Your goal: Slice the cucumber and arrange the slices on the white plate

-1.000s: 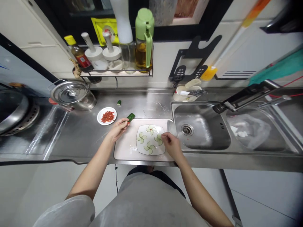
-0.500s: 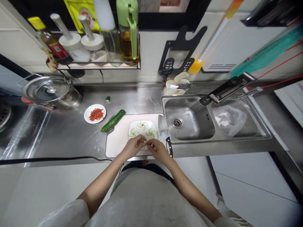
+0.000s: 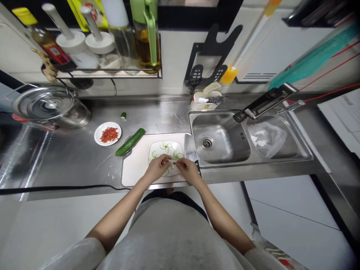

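Over the near half of a white squarish plate (image 3: 173, 147), my two hands hover close together. My right hand (image 3: 189, 170) pinches a small red piece (image 3: 174, 163) that looks like a goji berry. On the other side my left hand (image 3: 156, 168) is closed in a pinch; whatever its fingertips hold is too small to make out. Thin cucumber slices (image 3: 177, 155) lie on the plate in curved pinwheel groups, and the far group has a red dot at its centre. Part of the near slices is hidden by my hands. Beneath the plate is a pale cutting board (image 3: 133, 170).
A cucumber (image 3: 130, 142) lies across the board's left corner. Beyond it are a white dish (image 3: 98, 137) of red pieces and a cucumber end (image 3: 123, 115). A knife (image 3: 191, 148) rests on the board's right edge, beside the sink (image 3: 225, 163). A lidded pot (image 3: 74, 116) stands far left.
My fingertips have moved slightly apart, and a red piece now shows at my right fingertips. The whole view has shifted a little, with the counter items appearing farther left.
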Demonstrator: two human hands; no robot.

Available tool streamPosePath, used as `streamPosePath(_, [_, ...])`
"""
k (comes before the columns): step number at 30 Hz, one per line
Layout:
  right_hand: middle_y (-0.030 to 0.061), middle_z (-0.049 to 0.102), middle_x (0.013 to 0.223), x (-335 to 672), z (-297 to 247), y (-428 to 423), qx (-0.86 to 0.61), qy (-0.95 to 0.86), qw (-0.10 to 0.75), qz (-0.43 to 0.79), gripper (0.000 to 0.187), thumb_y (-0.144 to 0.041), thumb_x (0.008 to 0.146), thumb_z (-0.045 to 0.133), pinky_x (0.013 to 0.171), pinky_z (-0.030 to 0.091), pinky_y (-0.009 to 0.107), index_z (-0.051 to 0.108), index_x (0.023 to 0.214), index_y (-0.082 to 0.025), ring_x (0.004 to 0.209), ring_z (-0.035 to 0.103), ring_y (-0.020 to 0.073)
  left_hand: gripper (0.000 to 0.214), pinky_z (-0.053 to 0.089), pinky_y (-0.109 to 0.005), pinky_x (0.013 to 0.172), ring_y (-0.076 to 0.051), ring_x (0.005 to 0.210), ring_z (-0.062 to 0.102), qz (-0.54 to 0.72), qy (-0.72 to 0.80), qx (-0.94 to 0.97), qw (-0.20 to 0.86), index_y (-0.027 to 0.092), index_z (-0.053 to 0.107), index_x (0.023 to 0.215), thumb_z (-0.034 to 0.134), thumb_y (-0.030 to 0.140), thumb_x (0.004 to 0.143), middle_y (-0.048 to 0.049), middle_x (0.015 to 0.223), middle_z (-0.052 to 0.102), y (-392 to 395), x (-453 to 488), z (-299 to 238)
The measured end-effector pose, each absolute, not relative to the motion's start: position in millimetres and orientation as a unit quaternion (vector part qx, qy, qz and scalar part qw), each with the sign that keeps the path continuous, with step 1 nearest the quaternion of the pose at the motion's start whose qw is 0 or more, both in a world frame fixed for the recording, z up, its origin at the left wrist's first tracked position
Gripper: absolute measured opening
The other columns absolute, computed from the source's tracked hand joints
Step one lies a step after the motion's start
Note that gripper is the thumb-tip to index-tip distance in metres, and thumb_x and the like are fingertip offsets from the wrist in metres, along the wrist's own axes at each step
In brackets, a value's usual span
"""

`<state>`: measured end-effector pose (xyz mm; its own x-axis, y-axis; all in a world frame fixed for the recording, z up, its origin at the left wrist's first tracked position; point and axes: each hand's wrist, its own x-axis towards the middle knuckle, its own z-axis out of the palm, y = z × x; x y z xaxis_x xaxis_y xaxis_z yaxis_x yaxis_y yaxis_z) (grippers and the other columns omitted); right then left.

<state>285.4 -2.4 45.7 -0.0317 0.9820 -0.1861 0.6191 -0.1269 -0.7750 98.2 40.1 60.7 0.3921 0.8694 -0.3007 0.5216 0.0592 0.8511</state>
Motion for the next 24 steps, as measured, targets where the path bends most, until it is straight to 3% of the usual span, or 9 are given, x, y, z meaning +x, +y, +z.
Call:
streamPosePath(10, [-0.0001,0.062,0.068,299.4,19.0,27.4,-0.684,-0.633,0.177,0.317,0.02,-0.028,0.085,0.048,0.059,0.033,0.022,0.066,0.081,-0.02,0.063,0.052,0.0131,0.015,0.038,-0.028,0.066,-0.018,0.075,0.059,0.08,0.568,0.724,0.383,0.024,0.064,0.094,0.056,0.026,0.081,-0.002,0.085,0.068,67.2,125.8,45.4])
streamPosePath(24, [0.0022,0.066,0.076,295.4,22.2,32.6,-0.704,-0.636,0.112,0.295,0.017,-0.026,0.088,0.05,0.059,0.03,0.023,0.065,0.082,-0.02,0.068,0.054,0.0142,0.014,0.038,-0.031,0.07,-0.022,0.088,0.059,0.036,0.577,0.733,0.358,0.023,0.063,0.091,0.051,0.026,0.085,-0.0069,0.091,0.067,75.2,149.0,29.7])
